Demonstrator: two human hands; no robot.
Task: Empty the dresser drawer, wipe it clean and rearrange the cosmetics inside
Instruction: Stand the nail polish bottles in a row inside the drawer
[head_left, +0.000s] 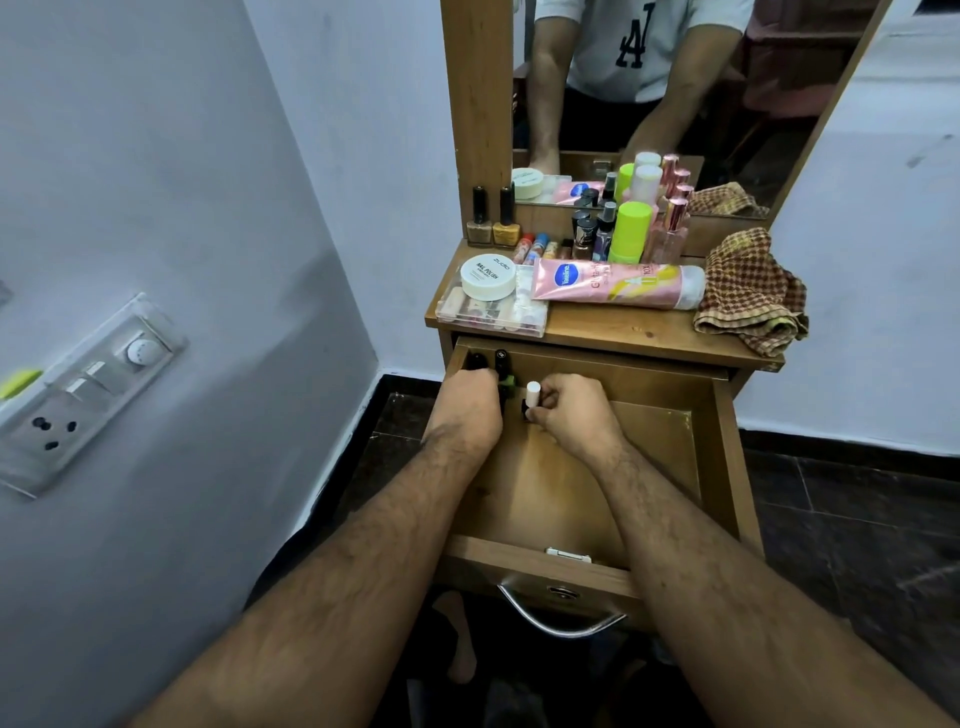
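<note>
You have a single wide-angle view, worn on your head, looking forward and steeply down. It sits close above the open wooden dresser drawer (582, 462), your forearms reaching in from the bottom edge. The wooden dresser top (623, 332) lies mid-frame, the tall wood-framed mirror (675, 104) above it, and a pale wall (156, 208) bends along the left.

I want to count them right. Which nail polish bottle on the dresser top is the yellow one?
The yellow nail polish bottle, the right one of the pair by the mirror frame. Its neighbour, the tan nail polish bottle, is duller brown.
</note>
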